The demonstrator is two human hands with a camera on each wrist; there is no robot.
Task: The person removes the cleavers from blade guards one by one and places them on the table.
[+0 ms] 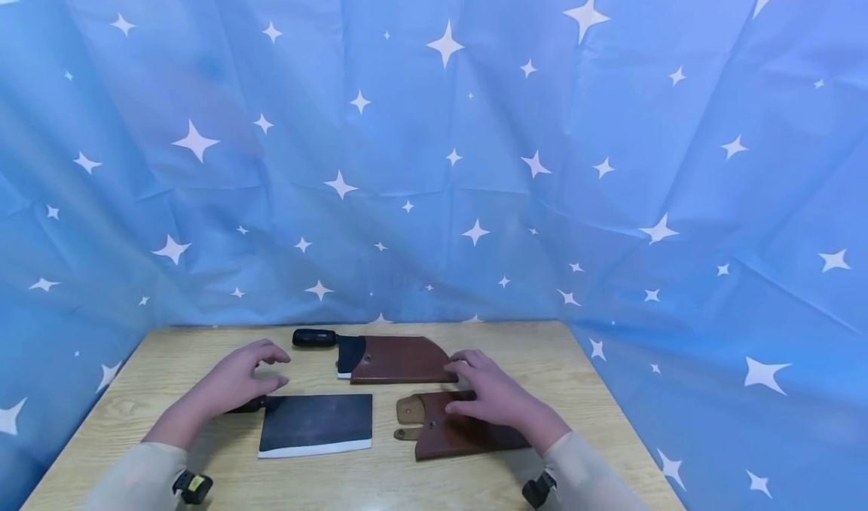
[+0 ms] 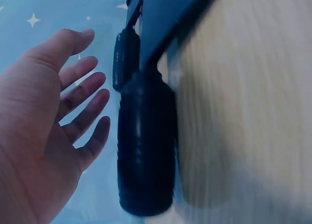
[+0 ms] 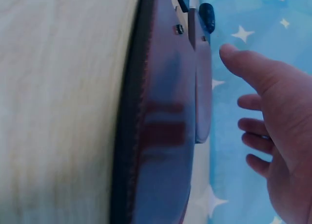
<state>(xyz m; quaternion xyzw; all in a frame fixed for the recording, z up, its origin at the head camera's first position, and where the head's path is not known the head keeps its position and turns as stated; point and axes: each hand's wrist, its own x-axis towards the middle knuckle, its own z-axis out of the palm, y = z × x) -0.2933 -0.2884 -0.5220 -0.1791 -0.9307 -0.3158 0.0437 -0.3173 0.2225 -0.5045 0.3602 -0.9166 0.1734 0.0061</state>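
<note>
Below my left hand [image 1: 237, 379] lies a bare cleaver [image 1: 317, 420], its dark blade flat on the table and its pale edge toward me. In the left wrist view the black cleaver handle [image 2: 146, 151] stands beside that hand, whose fingers are loosely bent around nothing. My right hand [image 1: 498, 394] hovers over a brown leather sheath [image 1: 450, 439] with an unfastened strap [image 1: 409, 409] at its left end; its fingers are relaxed and hold nothing. Farther back rests a second cleaver with a black handle [image 1: 314, 338], its blade mostly inside another brown sheath [image 1: 403, 360].
A light wood-grain table [image 1: 380, 488] carries everything. Behind and beside it hangs a blue cloth [image 1: 407, 247] printed with white stars. Each sleeve has a small black device at the wrist, such as the left one [image 1: 193, 488].
</note>
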